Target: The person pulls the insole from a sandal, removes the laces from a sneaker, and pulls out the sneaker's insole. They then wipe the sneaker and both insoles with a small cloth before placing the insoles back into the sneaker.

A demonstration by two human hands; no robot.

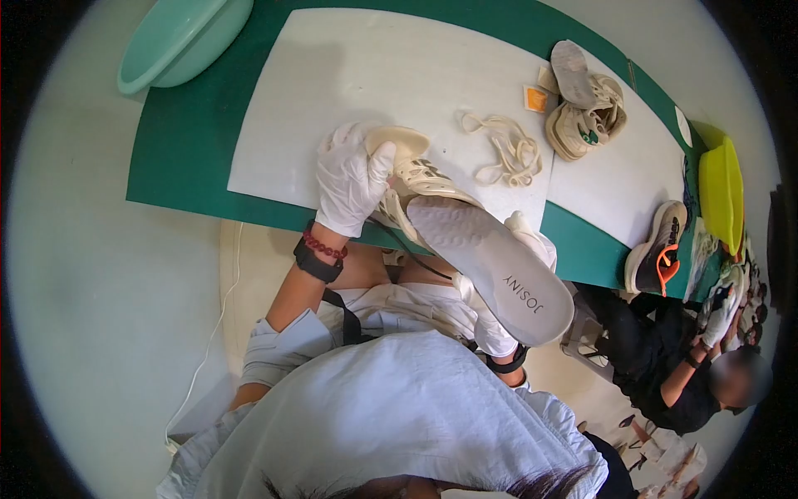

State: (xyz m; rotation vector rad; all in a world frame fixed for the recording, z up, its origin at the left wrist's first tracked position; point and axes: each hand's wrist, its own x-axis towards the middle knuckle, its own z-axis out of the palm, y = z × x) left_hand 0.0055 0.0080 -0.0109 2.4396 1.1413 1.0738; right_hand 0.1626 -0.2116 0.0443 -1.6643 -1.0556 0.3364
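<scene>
My left hand (349, 179), in a white glove, is closed around a cream sneaker (426, 176), with its thumb on the tongue end. The sneaker's eyelets hold no lace. A grey insole (490, 258) printed "JOSINY" sticks out over the shoe opening, its dimpled end at the shoe. My gloved right hand (532, 241) grips this insole from behind and at its edges; the insole hides most of the palm. Whether the insole's tip is inside the shoe, I cannot tell. A loose cream shoelace (515, 158) lies on the white board beyond.
On the white board (366, 66) sit another cream sneaker (573, 133) with a grey insole (572, 73) and an orange packet (535, 100). A black-and-orange shoe (657, 249), yellow basin (721, 195) and mint basin (187, 41) stand around. A co-worker (657, 358) sits at right.
</scene>
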